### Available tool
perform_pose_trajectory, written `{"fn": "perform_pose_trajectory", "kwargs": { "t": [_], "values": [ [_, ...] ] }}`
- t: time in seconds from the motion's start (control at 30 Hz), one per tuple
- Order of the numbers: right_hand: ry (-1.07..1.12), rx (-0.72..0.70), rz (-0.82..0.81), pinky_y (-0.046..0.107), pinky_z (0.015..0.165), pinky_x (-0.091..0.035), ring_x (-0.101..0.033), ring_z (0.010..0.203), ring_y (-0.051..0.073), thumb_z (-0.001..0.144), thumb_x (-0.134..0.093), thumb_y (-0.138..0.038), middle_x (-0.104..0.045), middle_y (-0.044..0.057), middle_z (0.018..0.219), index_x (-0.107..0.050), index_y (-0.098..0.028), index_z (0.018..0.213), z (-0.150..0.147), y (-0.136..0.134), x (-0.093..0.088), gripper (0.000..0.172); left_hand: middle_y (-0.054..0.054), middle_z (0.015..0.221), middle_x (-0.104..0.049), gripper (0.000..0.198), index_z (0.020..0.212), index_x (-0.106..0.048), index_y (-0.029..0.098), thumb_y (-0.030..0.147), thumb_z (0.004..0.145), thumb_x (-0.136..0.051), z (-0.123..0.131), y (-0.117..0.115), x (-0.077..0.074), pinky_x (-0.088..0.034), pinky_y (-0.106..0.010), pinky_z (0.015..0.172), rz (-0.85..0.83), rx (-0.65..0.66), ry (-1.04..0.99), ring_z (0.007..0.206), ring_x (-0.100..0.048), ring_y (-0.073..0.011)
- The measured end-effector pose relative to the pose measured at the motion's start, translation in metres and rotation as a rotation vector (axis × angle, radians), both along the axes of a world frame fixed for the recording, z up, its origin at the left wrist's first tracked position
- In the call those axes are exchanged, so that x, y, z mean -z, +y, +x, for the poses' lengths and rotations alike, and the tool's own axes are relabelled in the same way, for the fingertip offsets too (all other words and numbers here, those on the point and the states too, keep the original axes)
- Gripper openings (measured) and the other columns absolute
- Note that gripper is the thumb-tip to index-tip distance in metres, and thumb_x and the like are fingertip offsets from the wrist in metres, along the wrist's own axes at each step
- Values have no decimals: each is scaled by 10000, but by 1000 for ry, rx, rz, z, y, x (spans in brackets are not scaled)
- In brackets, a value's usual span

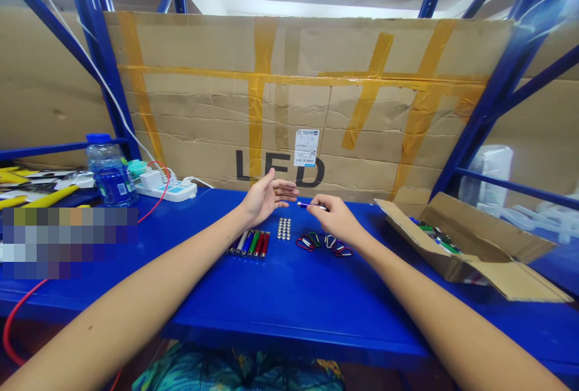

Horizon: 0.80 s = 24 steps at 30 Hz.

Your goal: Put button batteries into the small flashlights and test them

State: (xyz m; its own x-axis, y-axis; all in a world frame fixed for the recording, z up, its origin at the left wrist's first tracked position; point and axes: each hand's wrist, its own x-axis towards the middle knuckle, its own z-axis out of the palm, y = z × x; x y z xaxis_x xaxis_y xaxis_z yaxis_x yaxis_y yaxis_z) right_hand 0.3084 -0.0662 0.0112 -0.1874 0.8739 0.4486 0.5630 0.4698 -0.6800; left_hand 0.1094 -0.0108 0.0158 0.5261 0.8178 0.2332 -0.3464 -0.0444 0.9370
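Observation:
My right hand (333, 216) is closed around a small purple flashlight (304, 204) with silvery ends, held level above the table; part of it is hidden by the fingers. Just left of its tip, my left hand (268, 200) is open, fingers stretched out and palm turned toward the flashlight. Below the hands, silver button cells (284, 228) lie in neat rows. A row of coloured metal flashlight tubes (250, 245), silver, blue, green and red, sits under my left wrist. Several carabiner clips (329, 242) in red, green, silver and dark colours lie below my right hand.
An open cardboard box (470, 258) with more coloured tubes stands at the right. At the left are a bottle of blue liquid (108, 171), a white power strip (174, 190) and yellow-handled tools (49, 197). A large cardboard sheet (203, 113) closes off the blue table's (280, 294) back.

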Motion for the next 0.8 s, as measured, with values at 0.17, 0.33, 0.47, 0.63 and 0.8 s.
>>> {"fn": "perform_pose_trajectory", "kwargs": {
  "t": [0.17,0.33,0.47,0.63,0.8],
  "values": [
    [-23,6,29,257,564,-329,-433,569,127,802,-508,-332,-487,-29,566,-518,-182,630,1,2,1,228,-142,992,-725,650,927,-709,121,672,893,-367,0,-2,-2,-467,-334,776,-14,0,-10,920,-656,-239],
    [4,10,76,260,576,-333,-436,589,131,795,-518,-358,-497,-26,578,-527,-180,633,3,5,1,241,-143,1004,-721,657,939,-702,124,683,890,-360,0,-3,-2,-463,-345,789,-14,-4,3,944,-651,-249],
    [1,5,83,258,573,-333,-432,582,129,793,-524,-347,-486,-30,568,-519,-183,629,3,5,1,232,-145,1018,-717,659,947,-700,129,686,889,-353,0,-2,-1,-459,-361,806,-2,1,12,959,-646,-257],
    [29,-6,61,253,551,-328,-435,553,128,801,-516,-334,-462,-40,532,-520,-189,646,2,2,0,213,-143,1023,-717,636,949,-699,130,673,888,-374,0,-2,-2,-457,-364,812,0,7,9,962,-645,-257],
    [17,-4,60,253,546,-329,-439,549,127,809,-520,-330,-485,-34,543,-538,-184,651,2,2,1,216,-141,991,-718,647,919,-701,126,685,880,-378,1,-3,-2,-450,-350,796,-18,14,3,929,-644,-244]
  ]
}}
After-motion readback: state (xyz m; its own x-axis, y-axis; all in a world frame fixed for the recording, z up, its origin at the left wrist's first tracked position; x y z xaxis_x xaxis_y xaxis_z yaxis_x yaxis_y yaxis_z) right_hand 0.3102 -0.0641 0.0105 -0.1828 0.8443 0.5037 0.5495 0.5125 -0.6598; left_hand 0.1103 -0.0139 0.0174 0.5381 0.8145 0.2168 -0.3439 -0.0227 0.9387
